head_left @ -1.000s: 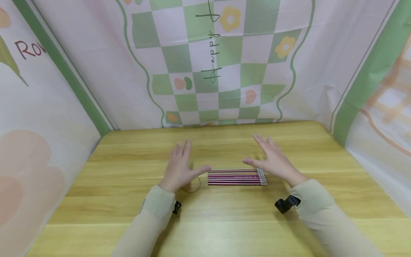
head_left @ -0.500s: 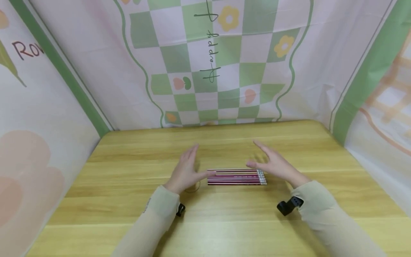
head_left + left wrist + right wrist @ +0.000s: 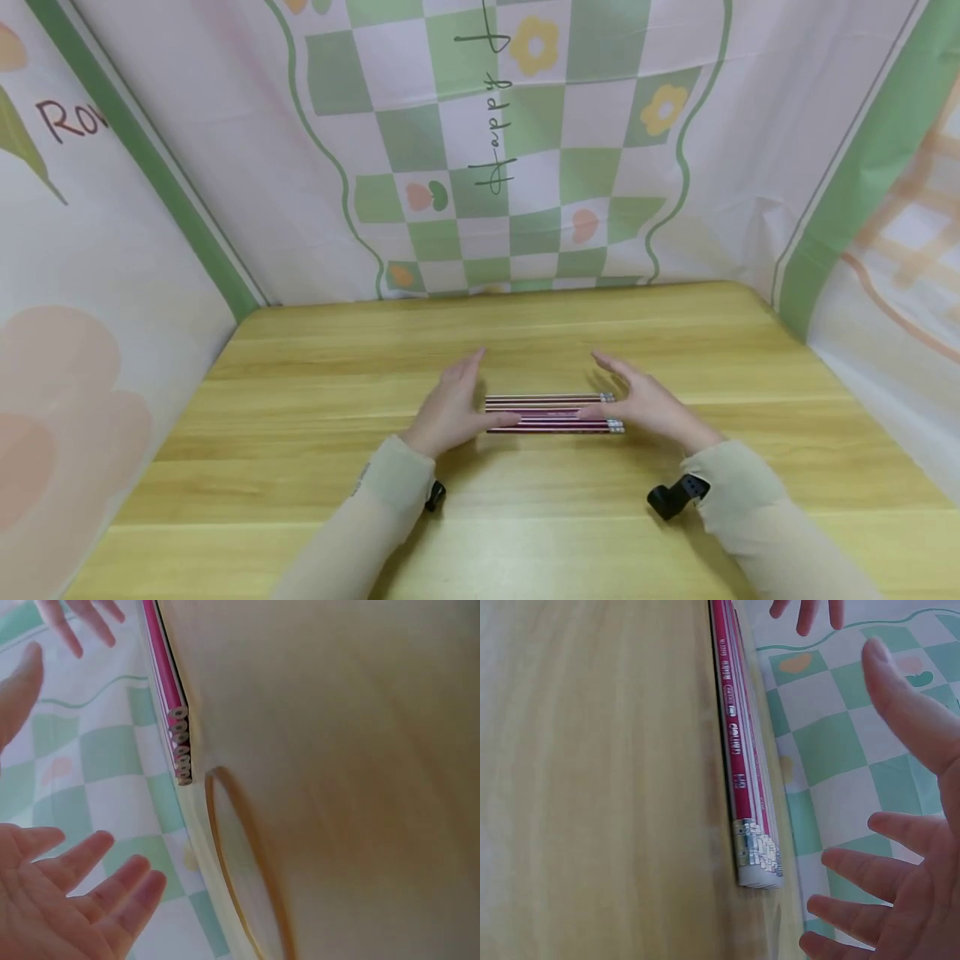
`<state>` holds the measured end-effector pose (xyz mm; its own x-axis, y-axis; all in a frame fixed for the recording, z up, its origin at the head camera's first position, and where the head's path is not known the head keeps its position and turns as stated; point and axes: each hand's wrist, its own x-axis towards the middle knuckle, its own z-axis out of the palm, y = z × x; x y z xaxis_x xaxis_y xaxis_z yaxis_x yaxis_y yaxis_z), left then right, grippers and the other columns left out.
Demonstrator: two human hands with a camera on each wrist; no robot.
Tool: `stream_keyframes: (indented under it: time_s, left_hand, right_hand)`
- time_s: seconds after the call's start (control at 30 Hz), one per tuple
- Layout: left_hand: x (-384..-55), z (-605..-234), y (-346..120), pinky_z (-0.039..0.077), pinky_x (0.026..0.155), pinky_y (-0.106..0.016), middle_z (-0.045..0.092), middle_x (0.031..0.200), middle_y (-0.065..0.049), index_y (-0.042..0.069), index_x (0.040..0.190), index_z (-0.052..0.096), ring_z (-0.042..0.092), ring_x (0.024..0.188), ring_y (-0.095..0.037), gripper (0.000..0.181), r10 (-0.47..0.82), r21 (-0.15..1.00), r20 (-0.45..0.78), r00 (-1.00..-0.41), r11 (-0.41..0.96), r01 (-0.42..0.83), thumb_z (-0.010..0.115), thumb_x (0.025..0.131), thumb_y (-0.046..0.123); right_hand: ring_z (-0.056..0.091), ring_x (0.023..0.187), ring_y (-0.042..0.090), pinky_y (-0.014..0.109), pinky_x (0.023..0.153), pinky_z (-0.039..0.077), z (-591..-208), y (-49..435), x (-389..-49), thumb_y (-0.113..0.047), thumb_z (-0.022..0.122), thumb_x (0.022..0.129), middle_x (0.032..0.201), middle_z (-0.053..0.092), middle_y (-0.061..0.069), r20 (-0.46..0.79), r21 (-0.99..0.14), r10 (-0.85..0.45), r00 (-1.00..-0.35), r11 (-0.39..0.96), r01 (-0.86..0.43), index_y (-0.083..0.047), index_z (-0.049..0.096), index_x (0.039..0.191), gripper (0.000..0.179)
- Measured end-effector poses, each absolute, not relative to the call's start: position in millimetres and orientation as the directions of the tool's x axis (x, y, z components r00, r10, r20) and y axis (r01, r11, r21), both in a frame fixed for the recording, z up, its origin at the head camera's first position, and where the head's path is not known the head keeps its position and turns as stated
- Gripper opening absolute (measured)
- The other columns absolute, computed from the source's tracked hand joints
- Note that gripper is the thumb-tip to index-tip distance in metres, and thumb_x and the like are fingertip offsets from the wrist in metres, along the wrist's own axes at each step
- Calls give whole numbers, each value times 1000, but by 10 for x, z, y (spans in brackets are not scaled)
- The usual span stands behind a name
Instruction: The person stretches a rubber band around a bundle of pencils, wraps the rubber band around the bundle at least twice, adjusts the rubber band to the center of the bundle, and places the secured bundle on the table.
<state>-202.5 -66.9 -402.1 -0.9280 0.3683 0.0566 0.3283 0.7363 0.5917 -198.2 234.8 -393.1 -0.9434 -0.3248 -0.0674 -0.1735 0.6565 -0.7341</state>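
Observation:
Several maroon pencils (image 3: 551,420) lie side by side in a flat row on the table, white eraser ends to the right. The right wrist view shows their silver ferrules (image 3: 757,844); the left wrist view shows their unsharpened ends (image 3: 180,746). My left hand (image 3: 450,412) hovers at the left ends, thumb stretched over the row. At the eraser ends my right hand (image 3: 648,408) hovers with its thumb over the pencils and fingers spread. Neither holds anything. A thin tan rubber band (image 3: 259,862) lies near the left ends; in the head view the left hand hides it.
The wood-grain table (image 3: 525,525) runs back to a wall hung with printed cloth (image 3: 480,150) in green and white checks. More printed cloth hangs on the left and right sides. A black wrist camera (image 3: 671,498) sits at the right cuff.
My left hand has moved right and nearer to me, its thumb now over the pencils. The right hand has come down slightly, its thumb now over the eraser end. The pencils have stayed put.

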Motion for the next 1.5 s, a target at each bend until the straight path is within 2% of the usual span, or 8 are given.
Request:
stream_keyframes:
  time_s: [0.2, 0.37, 0.57, 0.8, 0.93, 1.13, 1.27, 1.5]
  left_hand:
    - [-2060, -4042, -626, 29, 120, -49, 34, 160, -10, 12, 159, 19, 32, 147, -31, 112, 411, 587, 16, -911, 734, 342, 77, 76, 60]
    - [-2091, -4046, -577, 29, 120, -49, 36, 159, -8, 13, 158, 21, 31, 147, -31, 109, 441, 579, -30, -897, 739, 344, 80, 76, 55]
    - [-2124, -4068, -523, 30, 120, -48, 38, 158, -9, 11, 157, 24, 32, 147, -31, 108, 448, 517, -76, -891, 782, 349, 83, 75, 50]
    - [-2135, -4093, -494, 33, 118, -45, 44, 154, -9, 11, 152, 39, 37, 143, -31, 99, 434, 467, -122, -893, 819, 334, 86, 73, 46]
    - [-2140, -4103, -477, 38, 115, -43, 51, 148, -8, 9, 145, 49, 43, 138, -29, 86, 445, 440, -121, -888, 826, 354, 86, 74, 43]
    - [-2153, -4121, -467, 44, 108, -39, 61, 134, -7, 8, 131, 61, 50, 124, -26, 64, 453, 439, -106, -885, 820, 367, 84, 79, 36]
    - [-2173, -4110, -464, 44, 108, -39, 60, 133, -7, 7, 130, 61, 49, 123, -26, 62, 463, 429, -114, -879, 821, 377, 83, 80, 36]
    - [-2188, -4064, -465, 45, 103, -38, 56, 130, -8, 6, 132, 60, 48, 116, -24, 59, 483, 413, -189, -855, 829, 377, 79, 84, 37]
  right_hand:
    - [23, 144, 53, 67, 114, 22, -3998, 2366, -1980, -37, 82, 79, 158, 28, 27, -64, -761, -368, -928, 619, -193, 1, 23, 155, 104]
    - [27, 142, 53, 67, 113, 25, -4023, 2376, -1975, -37, 83, 78, 155, 35, 27, -67, -746, -379, -923, 633, -206, 1, 26, 154, 102]
    - [31, 140, 51, 67, 112, 27, -4027, 2362, -1984, -38, 84, 77, 149, 45, 26, -84, -735, -378, -922, 648, -198, 0, 30, 153, 100]
    - [37, 136, 53, 68, 111, 27, -4041, 2366, -1997, -34, 86, 74, 145, 49, 26, -74, -728, -385, -920, 651, -214, 2, 32, 151, 102]
    - [38, 134, 52, 69, 111, 26, -4066, 2363, -2009, -28, 90, 67, 141, 54, 23, -55, -697, -389, -920, 674, -243, 4, 39, 147, 100]
    - [40, 126, 49, 69, 105, 32, -4094, 2352, -2017, -22, 91, 63, 139, 54, 25, -18, -621, -369, -929, 732, -279, 1, 52, 139, 89]
    - [42, 122, 48, 67, 102, 35, -4104, 2354, -2032, -19, 90, 64, 138, 53, 27, -8, -591, -374, -927, 750, -297, 3, 56, 134, 81]
    - [45, 117, 43, 64, 99, 39, -4102, 2348, -2084, -19, 88, 69, 129, 56, 22, -47, -565, -402, -914, 766, -308, 1, 62, 126, 66]
